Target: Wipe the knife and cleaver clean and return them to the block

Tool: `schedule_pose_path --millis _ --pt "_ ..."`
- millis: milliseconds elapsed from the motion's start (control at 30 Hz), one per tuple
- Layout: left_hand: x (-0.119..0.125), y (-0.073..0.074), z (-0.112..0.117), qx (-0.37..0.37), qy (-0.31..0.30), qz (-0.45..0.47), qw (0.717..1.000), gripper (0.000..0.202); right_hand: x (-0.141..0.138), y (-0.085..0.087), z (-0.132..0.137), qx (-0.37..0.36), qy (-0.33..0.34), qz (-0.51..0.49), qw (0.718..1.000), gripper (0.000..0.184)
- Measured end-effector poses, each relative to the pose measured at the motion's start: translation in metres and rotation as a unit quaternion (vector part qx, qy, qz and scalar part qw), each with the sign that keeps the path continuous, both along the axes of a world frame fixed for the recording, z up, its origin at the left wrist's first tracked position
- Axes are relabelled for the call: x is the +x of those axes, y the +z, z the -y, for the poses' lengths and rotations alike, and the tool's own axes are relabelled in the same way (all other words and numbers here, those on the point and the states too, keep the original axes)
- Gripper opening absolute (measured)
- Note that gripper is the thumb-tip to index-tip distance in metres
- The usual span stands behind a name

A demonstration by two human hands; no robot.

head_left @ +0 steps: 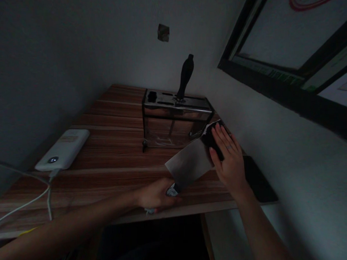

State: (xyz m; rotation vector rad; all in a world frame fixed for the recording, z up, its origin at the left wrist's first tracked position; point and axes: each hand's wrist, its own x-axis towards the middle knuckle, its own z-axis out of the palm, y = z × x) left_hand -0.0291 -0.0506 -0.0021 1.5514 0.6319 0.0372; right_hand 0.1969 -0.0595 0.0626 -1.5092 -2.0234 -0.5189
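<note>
A broad steel cleaver (189,162) lies tilted over the wooden table (112,167), blade toward me. My right hand (228,160) grips its black handle at the far end, fingers wrapped over it. My left hand (156,196) is closed near the table's front edge, pressing a small crumpled pale wad, perhaps cloth or paper, against the blade's lower corner. Behind the cleaver stands a metal knife block (175,120) with one black-handled knife (185,76) upright in a slot.
A white power bank (63,149) lies at the left with white cables (27,197) trailing off the front edge. A dark flat object (257,180) rests at the table's right edge. Walls close in behind and right; a dark-framed window (288,67) is upper right.
</note>
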Motion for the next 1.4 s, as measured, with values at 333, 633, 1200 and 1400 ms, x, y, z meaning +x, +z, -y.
schedule_pose_path --millis 333,633,1200,1400 --pt "-0.001 0.004 -0.002 -0.009 -0.014 0.010 1.000 0.022 -0.022 -0.013 0.007 0.005 -0.015 -0.007 1.000 0.053" --pt "0.001 -0.006 -0.001 -0.010 0.019 0.037 0.999 0.019 -0.063 -0.034 0.029 -0.067 0.059 0.014 0.996 0.053" --pt "-0.003 -0.008 0.001 0.017 0.040 -0.029 0.999 0.014 -0.097 -0.056 0.050 -0.115 0.118 0.069 0.984 0.055" --pt "-0.003 -0.014 0.000 0.020 0.023 -0.013 0.999 0.010 -0.091 -0.053 0.048 -0.115 0.132 0.059 0.983 0.050"
